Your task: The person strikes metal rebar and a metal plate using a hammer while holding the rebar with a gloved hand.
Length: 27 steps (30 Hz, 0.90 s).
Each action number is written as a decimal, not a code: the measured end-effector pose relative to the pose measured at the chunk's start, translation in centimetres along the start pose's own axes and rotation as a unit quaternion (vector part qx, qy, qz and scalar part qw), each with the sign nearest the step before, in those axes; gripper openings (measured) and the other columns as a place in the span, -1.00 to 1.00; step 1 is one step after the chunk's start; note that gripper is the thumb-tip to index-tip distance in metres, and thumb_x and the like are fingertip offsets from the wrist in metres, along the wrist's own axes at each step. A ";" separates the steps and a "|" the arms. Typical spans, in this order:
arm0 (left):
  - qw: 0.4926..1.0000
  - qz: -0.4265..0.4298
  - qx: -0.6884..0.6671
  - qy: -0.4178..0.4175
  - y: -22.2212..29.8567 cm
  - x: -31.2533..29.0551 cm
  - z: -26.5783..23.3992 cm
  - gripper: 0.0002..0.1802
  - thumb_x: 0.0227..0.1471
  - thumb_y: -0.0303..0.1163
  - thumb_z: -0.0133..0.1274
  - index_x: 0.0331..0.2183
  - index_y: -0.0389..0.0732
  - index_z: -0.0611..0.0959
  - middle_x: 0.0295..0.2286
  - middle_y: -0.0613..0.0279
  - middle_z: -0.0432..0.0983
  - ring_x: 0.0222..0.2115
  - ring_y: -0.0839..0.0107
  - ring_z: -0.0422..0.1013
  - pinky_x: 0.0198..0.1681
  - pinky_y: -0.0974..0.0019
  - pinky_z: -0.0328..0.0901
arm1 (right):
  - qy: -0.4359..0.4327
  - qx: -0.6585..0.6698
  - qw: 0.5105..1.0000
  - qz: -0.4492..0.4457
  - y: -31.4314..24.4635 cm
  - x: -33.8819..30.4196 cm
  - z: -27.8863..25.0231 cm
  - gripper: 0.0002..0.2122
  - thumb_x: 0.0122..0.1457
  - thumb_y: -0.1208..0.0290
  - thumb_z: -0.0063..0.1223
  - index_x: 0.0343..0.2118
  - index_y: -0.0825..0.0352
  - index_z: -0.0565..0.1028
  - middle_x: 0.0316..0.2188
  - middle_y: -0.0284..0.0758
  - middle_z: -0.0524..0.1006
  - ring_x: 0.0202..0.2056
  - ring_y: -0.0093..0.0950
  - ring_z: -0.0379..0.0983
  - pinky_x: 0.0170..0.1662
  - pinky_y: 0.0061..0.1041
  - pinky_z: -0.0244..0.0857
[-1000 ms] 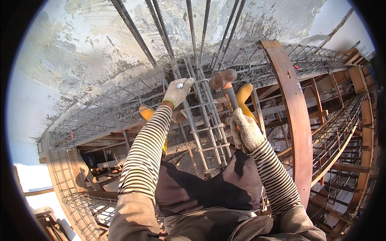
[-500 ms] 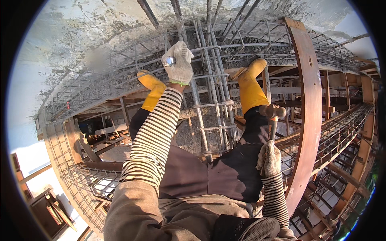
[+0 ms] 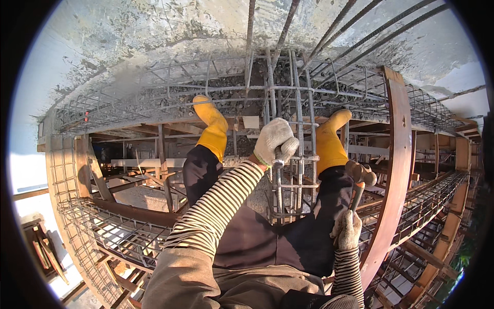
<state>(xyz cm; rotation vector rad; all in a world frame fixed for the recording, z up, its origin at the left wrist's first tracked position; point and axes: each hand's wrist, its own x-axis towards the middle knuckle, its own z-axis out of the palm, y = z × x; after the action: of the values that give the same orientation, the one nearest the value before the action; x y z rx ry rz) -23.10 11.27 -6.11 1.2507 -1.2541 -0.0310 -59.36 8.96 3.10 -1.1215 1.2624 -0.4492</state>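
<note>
My left hand (image 3: 274,140), in a pale knitted work glove, is closed in a fist in front of the upright rebar cage (image 3: 299,139). The shiny round end of a metal rod (image 3: 278,164) sticks out below the fist; the rest is hidden, so its exact kind cannot be told. My right hand (image 3: 349,229), gloved as well, grips a hammer (image 3: 356,195) by the handle near my right thigh. The hammer's rusty brown head (image 3: 360,173) points up, away from me.
My yellow boots (image 3: 212,129) stand on either side of the upright cage. A long wooden plank (image 3: 397,170) rises at the right. Rebar beam cages (image 3: 118,226) and timber framing lie below; long bars (image 3: 334,28) lean before a stained concrete wall (image 3: 170,26).
My left hand has come nearer to me and to the right, with the shiny end now pointing down. The hammer stays in my right hand, and the view has shifted.
</note>
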 end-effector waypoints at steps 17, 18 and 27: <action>0.995 0.079 0.019 -0.056 -0.7 0.8 -1.1 -0.75 -0.30 -0.36 0.29 -0.57 -0.15 0.51 -0.57 0.18 0.41 -0.49 0.06 0.39 -0.32 0.05 0.33 | -0.115 -0.075 0.990 -0.031 -5.0 -3.6 7.1 -0.71 0.18 0.29 0.25 -0.20 0.41 0.49 -0.51 -0.48 0.47 -0.49 -0.69 0.33 -0.43 -0.66 0.24; 0.995 0.071 0.011 -0.065 -0.4 1.0 -0.9 -0.77 -0.28 -0.39 0.27 -0.58 -0.17 0.50 -0.57 0.16 0.37 -0.50 0.05 0.37 -0.33 0.06 0.32 | -0.163 -0.066 0.984 -0.005 -3.7 -3.5 5.6 -0.67 0.19 0.39 0.26 -0.06 0.45 0.49 -0.37 -0.43 0.51 -0.38 -0.64 0.39 -0.34 -0.60 0.32; 0.996 0.011 0.037 -0.082 0.3 1.3 0.5 -0.78 -0.22 -0.43 0.25 -0.66 -0.17 0.50 -0.67 0.17 0.35 -0.57 0.10 0.36 -0.43 0.12 0.32 | -0.190 0.006 0.963 -0.192 -5.5 -4.7 7.8 -0.39 0.18 -0.27 0.19 -0.48 0.36 0.47 -0.67 -0.39 0.44 -0.67 -0.61 0.29 -0.61 -0.59 0.13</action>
<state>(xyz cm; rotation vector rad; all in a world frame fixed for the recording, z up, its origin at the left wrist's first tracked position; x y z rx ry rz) -23.15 10.26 -5.13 1.3191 -1.4227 -0.0725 -52.10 13.49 9.43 -1.3722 0.7072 -0.4990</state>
